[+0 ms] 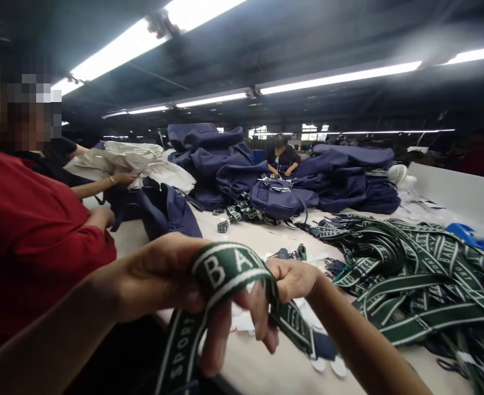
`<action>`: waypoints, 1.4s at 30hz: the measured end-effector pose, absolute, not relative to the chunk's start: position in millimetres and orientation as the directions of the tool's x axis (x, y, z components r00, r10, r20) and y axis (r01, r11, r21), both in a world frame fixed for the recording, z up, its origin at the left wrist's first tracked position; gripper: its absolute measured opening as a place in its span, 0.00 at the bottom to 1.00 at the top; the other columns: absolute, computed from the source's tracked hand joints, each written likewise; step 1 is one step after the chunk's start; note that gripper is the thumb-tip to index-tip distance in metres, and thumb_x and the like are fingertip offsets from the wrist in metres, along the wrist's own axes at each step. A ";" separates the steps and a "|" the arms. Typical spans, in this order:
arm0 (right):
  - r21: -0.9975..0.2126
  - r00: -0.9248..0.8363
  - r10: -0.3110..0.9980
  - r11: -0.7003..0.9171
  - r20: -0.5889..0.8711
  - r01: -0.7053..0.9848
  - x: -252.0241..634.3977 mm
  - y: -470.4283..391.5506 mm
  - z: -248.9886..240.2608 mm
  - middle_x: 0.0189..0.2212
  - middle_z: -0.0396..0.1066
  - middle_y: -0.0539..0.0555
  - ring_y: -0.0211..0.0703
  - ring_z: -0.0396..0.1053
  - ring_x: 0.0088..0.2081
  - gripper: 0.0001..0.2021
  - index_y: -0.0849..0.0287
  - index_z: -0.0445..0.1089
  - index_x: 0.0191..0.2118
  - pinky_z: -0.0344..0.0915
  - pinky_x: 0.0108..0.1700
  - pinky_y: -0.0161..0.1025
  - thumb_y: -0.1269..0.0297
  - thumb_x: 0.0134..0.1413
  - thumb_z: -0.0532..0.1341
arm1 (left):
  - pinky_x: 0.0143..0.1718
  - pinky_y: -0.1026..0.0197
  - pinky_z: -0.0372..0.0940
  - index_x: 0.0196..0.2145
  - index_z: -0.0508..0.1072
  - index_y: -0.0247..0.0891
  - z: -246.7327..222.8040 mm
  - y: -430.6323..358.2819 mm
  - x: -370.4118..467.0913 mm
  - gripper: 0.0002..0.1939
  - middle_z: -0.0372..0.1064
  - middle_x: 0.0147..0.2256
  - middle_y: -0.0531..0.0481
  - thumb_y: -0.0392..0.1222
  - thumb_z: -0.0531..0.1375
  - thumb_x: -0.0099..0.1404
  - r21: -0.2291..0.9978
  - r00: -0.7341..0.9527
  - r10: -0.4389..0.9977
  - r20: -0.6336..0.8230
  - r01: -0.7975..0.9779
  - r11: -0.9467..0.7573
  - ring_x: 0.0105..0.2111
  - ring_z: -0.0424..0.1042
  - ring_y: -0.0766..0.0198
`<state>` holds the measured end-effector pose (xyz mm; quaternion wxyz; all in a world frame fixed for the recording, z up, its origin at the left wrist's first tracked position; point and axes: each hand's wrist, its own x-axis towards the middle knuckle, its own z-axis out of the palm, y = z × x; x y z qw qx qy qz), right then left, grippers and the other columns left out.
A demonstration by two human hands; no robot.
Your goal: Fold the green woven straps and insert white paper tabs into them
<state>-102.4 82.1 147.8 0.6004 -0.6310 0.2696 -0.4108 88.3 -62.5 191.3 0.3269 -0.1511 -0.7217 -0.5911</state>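
A green webbing strap (229,269) with white edges and white lettering loops between my two hands, close to the camera. My left hand (171,280) grips it from the left, and one end hangs down below that hand. On the right, my right hand (293,280) pinches the strap between thumb and fingers. Past my right hand the strap runs down to a dark navy end piece (324,346) just over the table. A large heap of matching straps (422,274) lies to the right of my right hand.
A pale table (245,241) stretches ahead, with navy bags (283,197) piled at its far side. A person in red (40,219) stands close on my left. Another person (283,153) works behind the bags. White sheeting (143,159) lies at the left.
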 end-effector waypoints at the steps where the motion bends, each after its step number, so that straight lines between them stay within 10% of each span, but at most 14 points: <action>1: -0.970 0.444 -0.868 -0.157 0.224 0.184 -96.4 77.2 139.1 0.31 0.77 0.66 0.47 0.76 0.31 0.29 0.72 0.75 0.39 0.72 0.37 0.39 0.42 0.56 0.62 | 0.40 0.52 0.75 0.48 0.74 0.39 196.5 -60.3 84.8 0.19 0.73 0.28 0.50 0.53 0.60 0.66 0.762 -0.750 -0.146 0.646 0.619 0.192 0.37 0.78 0.54; 7: -0.871 -0.066 -0.923 -0.380 0.379 0.311 -53.8 72.1 120.8 0.26 0.74 0.54 0.37 0.71 0.24 0.17 0.65 0.72 0.42 0.68 0.32 0.34 0.53 0.59 0.64 | 0.44 0.63 0.74 0.49 0.75 0.37 256.3 -69.2 45.9 0.12 0.77 0.38 0.51 0.35 0.58 0.69 0.758 -0.750 0.152 0.643 0.597 -0.262 0.39 0.77 0.63; 13: -0.836 -0.475 -0.779 -0.529 0.409 0.147 -24.3 77.5 134.3 0.51 0.68 0.55 0.39 0.71 0.40 0.31 0.45 0.54 0.66 0.69 0.42 0.36 0.50 0.60 0.62 | 0.50 0.62 0.72 0.46 0.76 0.38 268.2 -67.9 16.2 0.18 0.77 0.37 0.54 0.26 0.49 0.71 0.621 -0.689 -0.186 0.701 0.717 -0.316 0.40 0.76 0.68; 20: -0.868 -0.403 -0.820 -0.485 0.407 0.109 -46.3 72.6 124.3 0.48 0.69 0.56 0.40 0.67 0.41 0.28 0.55 0.66 0.58 0.65 0.45 0.36 0.44 0.59 0.61 | 0.38 0.60 0.76 0.47 0.74 0.30 265.8 -76.1 3.0 0.14 0.76 0.36 0.48 0.26 0.53 0.68 0.785 -0.822 -0.068 0.565 0.561 -0.261 0.32 0.76 0.65; 24: -0.827 -0.344 -0.853 -0.491 0.392 0.274 -63.6 62.9 121.0 0.38 0.69 0.53 0.32 0.58 0.26 0.35 0.58 0.69 0.54 0.59 0.28 0.31 0.33 0.52 0.58 | 0.26 0.75 0.69 0.48 0.68 0.17 275.9 -82.2 -0.8 0.15 0.70 0.30 0.46 0.22 0.46 0.69 0.760 -0.883 -0.087 0.462 0.444 -0.474 0.24 0.70 0.74; 28: -0.809 -0.347 -0.874 -0.460 0.340 0.365 -73.2 49.6 112.5 0.33 0.68 0.49 0.28 0.51 0.22 0.33 0.59 0.70 0.51 0.50 0.21 0.28 0.45 0.42 0.72 | 0.27 0.81 0.66 0.48 0.65 0.16 281.6 -83.7 -4.3 0.21 0.67 0.30 0.46 0.23 0.36 0.70 0.672 -0.922 -0.152 0.357 0.366 -0.644 0.24 0.68 0.79; 33: -0.814 -0.364 -0.911 -0.357 0.194 0.458 -76.4 37.8 99.5 0.28 0.71 0.52 0.35 0.67 0.26 0.26 0.64 0.71 0.39 0.64 0.28 0.30 0.46 0.43 0.72 | 0.25 0.78 0.67 0.46 0.68 0.17 277.5 -83.1 -10.4 0.17 0.66 0.28 0.48 0.22 0.42 0.70 0.789 -0.892 -0.180 0.415 0.451 -0.417 0.24 0.68 0.76; 42: -0.788 -0.099 -0.936 -0.340 0.339 0.513 -73.3 33.5 106.2 0.44 0.76 0.60 0.46 0.75 0.40 0.34 0.59 0.67 0.53 0.69 0.47 0.41 0.37 0.48 0.65 | 0.35 0.65 0.72 0.42 0.75 0.28 256.2 -94.4 -35.7 0.08 0.74 0.30 0.50 0.27 0.57 0.67 0.856 -0.830 -0.312 0.462 0.509 -0.086 0.31 0.72 0.67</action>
